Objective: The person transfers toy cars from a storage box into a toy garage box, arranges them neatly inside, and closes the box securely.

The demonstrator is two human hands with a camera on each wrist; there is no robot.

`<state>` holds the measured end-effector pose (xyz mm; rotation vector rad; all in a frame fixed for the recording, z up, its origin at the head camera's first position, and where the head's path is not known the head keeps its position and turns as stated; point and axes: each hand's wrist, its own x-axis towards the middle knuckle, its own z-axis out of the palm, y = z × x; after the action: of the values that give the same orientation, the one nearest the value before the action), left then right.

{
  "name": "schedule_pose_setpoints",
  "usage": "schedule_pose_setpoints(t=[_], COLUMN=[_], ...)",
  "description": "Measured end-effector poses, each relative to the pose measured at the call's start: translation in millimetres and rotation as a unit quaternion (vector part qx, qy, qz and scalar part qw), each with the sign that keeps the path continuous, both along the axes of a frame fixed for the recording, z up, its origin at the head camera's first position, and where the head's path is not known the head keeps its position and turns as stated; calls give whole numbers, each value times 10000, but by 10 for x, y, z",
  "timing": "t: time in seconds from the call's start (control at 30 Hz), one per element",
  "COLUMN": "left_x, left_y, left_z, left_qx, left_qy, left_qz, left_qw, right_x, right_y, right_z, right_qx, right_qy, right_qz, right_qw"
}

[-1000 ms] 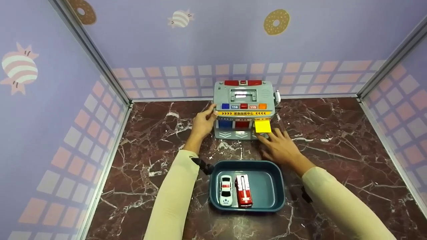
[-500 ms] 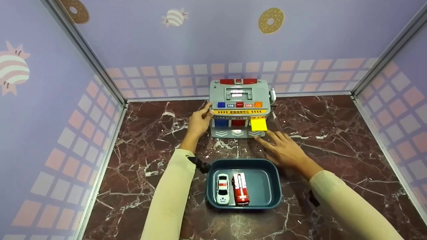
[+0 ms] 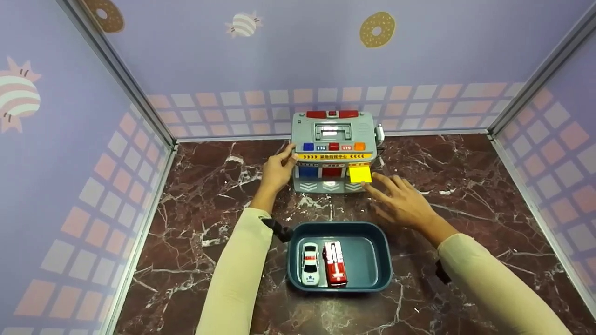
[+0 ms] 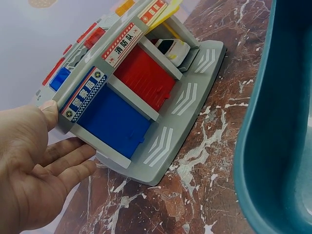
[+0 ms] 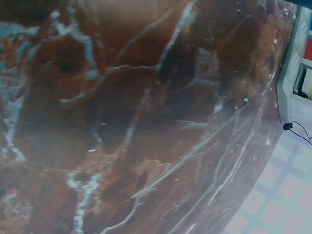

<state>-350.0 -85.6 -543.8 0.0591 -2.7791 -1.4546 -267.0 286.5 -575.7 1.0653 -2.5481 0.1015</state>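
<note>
A grey toy garage (image 3: 334,128) stands against the back wall. Its blue door (image 4: 112,117) and red door (image 4: 144,75) are down, while the yellow door (image 3: 360,174) is tilted up. A white toy car (image 4: 173,50) sits in the bay under that raised door. My left hand (image 3: 277,173) holds the garage's left front corner, thumb on the roof edge and index finger along the side. Just right of the yellow door, my right hand (image 3: 402,200) hovers with spread fingers, holding nothing; its fingertips are close to the door's edge, and contact is unclear. The right wrist view does not show the hand.
In front of the garage lies a dark teal tray (image 3: 385,256). It contains a white police car (image 3: 310,264) and a red fire truck (image 3: 335,264). A white handset (image 3: 380,133) hangs on the garage's right side. Patterned panels (image 3: 260,56) enclose the marble-look tabletop (image 3: 219,260).
My right hand has drawn back to the right from the front of the right bay. My left hand stays at the garage corner. The head view shifted slightly.
</note>
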Motion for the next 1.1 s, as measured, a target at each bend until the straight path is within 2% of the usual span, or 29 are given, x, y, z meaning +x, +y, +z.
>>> schedule_pose_setpoints(t=[0.3, 0.67, 1.1], left_x=[27, 18, 10], left_y=[-2, -6, -21], left_z=[1, 16, 15], left_qx=[-37, 13, -30], left_qy=[14, 83, 32], left_qz=[-50, -36, -54], left_qw=[10000, 10000, 10000], right_x=[-216, -386, -483], right_y=[-135, -331, -440], right_z=[145, 300, 339], right_qx=[-376, -186, -278], right_qy=[30, -602, -979], right_qz=[-187, -807, -1097], right_qw=[9991, 9947, 9887])
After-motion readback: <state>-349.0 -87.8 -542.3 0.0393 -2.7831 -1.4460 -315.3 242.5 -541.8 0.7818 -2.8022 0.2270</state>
